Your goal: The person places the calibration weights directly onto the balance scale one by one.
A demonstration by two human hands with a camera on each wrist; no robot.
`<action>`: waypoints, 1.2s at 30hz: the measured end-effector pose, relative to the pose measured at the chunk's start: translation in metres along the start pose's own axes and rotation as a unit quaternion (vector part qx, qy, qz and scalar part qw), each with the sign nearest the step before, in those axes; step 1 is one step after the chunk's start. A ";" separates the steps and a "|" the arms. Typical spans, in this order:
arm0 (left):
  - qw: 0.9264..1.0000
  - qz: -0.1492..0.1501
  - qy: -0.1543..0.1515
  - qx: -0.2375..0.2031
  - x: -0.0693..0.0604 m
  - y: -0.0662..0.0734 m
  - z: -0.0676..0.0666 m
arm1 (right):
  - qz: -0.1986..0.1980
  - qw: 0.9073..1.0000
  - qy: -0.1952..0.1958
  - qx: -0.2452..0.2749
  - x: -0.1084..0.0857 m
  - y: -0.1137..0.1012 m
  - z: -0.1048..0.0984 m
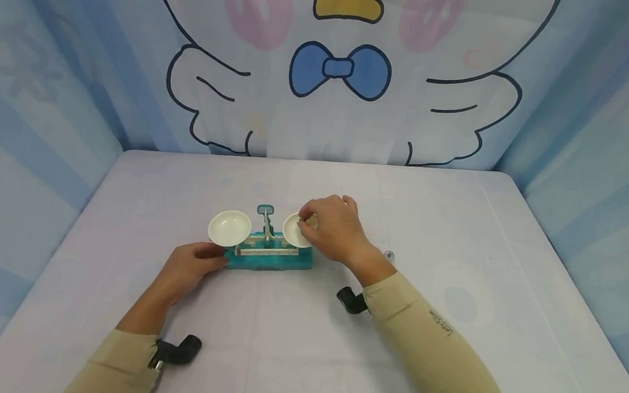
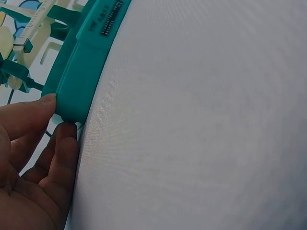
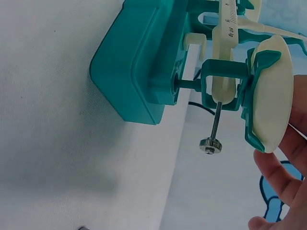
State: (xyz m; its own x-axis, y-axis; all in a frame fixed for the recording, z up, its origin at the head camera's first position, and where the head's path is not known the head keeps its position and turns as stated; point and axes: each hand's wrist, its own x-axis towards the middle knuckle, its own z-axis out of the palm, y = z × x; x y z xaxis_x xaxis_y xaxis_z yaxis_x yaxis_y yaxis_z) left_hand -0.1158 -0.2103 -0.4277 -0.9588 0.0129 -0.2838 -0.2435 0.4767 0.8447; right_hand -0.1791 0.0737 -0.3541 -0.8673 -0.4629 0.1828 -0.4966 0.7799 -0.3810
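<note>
A teal balance scale (image 1: pixel 268 260) with two cream pans stands on the table. My left hand (image 1: pixel 191 267) holds the left end of its base (image 2: pixel 79 81), thumb on one side and fingers at the lower corner. Over the right pan (image 1: pixel 293 234) is my right hand (image 1: pixel 334 225), its thumb and forefinger pinching something small and dark, too small to identify. In the right wrist view the pan (image 3: pixel 273 96) hides those fingertips, while other fingers (image 3: pixel 278 177) show past its rim. The left pan (image 1: pixel 229 228) has nothing visible in it.
A small shiny metal piece (image 1: pixel 389 255) lies on the white tabletop (image 1: pixel 281 352), just right of my right wrist. An adjusting nut (image 3: pixel 210 145) sticks out from the scale's beam end. Printed curtains (image 1: pixel 336 125) stand behind the table and at both sides.
</note>
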 end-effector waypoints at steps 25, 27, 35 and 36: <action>1.000 -0.008 -0.002 -0.005 0.000 0.000 0.001 | -0.016 1.000 0.000 -0.015 0.000 0.000 -0.002; 1.000 -0.008 -0.002 -0.006 0.000 0.000 0.000 | -0.017 1.000 0.001 -0.005 -0.001 0.002 -0.002; 1.000 -0.004 0.000 -0.002 0.000 -0.001 0.000 | 0.009 0.998 -0.008 0.056 -0.007 0.011 -0.005; 1.000 -0.004 -0.001 -0.002 0.000 -0.001 0.000 | 0.012 0.998 -0.007 0.062 -0.008 0.012 -0.006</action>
State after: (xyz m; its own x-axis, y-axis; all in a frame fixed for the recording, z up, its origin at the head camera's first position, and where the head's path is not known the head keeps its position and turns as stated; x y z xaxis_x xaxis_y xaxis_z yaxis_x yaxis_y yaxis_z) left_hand -0.1155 -0.2105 -0.4282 -0.9565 0.0100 -0.2915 -0.2524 0.4727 0.8443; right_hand -0.1783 0.0890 -0.3551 -0.8778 -0.4518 0.1593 -0.4670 0.7329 -0.4948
